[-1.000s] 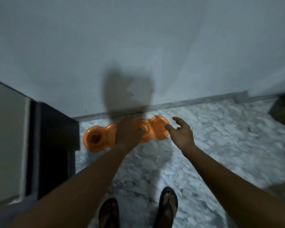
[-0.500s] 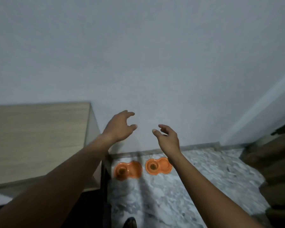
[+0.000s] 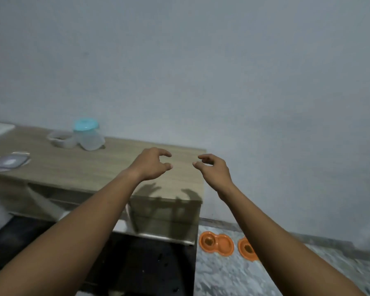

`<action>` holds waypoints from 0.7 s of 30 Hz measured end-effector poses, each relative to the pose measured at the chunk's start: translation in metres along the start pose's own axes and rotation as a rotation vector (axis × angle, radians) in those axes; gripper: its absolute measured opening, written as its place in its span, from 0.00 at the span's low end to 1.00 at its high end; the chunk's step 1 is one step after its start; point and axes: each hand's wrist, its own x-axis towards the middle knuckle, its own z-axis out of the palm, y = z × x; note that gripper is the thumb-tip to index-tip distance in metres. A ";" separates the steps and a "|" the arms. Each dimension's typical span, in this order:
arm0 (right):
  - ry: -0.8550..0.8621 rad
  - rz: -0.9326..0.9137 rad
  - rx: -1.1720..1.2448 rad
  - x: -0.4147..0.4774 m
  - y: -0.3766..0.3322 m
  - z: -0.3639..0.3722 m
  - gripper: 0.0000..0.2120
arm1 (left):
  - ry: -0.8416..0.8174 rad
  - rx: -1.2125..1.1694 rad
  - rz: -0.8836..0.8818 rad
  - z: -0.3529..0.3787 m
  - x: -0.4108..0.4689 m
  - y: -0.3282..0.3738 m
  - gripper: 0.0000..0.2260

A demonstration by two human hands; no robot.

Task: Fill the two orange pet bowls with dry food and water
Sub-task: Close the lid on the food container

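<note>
Two orange double pet bowls lie on the marble floor by the wall. The left bowl (image 3: 216,244) shows brown dry food in its left cup. The right bowl (image 3: 246,248) also holds brown food and is half hidden behind my right forearm. My left hand (image 3: 152,163) and my right hand (image 3: 213,168) hover empty above the right end of a wooden table (image 3: 94,167), fingers curled and apart. On the table's far side stand a clear jug with a light blue lid (image 3: 88,134) and a small clear container (image 3: 61,138) with brown food inside.
A flat clear lid (image 3: 8,161) lies at the table's left edge. Below the table front is a dark glossy cabinet (image 3: 147,263). A grey wall rises behind everything, with a skirting strip (image 3: 318,239) along the marble floor (image 3: 233,276).
I have stood up from the bowls: the view rose and swung left, so the tabletop with its containers came into sight. Both hands lifted off the bowls and now hang over the table.
</note>
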 end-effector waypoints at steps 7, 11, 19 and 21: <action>-0.060 0.052 0.095 -0.006 -0.040 0.187 0.12 | 0.049 0.036 -0.118 -0.102 -0.054 -0.167 0.16; -0.087 0.066 0.135 -0.006 -0.058 0.300 0.10 | 0.038 0.053 -0.155 -0.147 -0.063 -0.250 0.16; -0.108 0.135 0.127 0.030 -0.075 0.435 0.10 | -0.017 0.028 -0.179 -0.196 -0.023 -0.371 0.18; -0.121 0.142 0.128 0.047 -0.078 0.459 0.09 | -0.015 0.010 -0.203 -0.202 -0.010 -0.395 0.18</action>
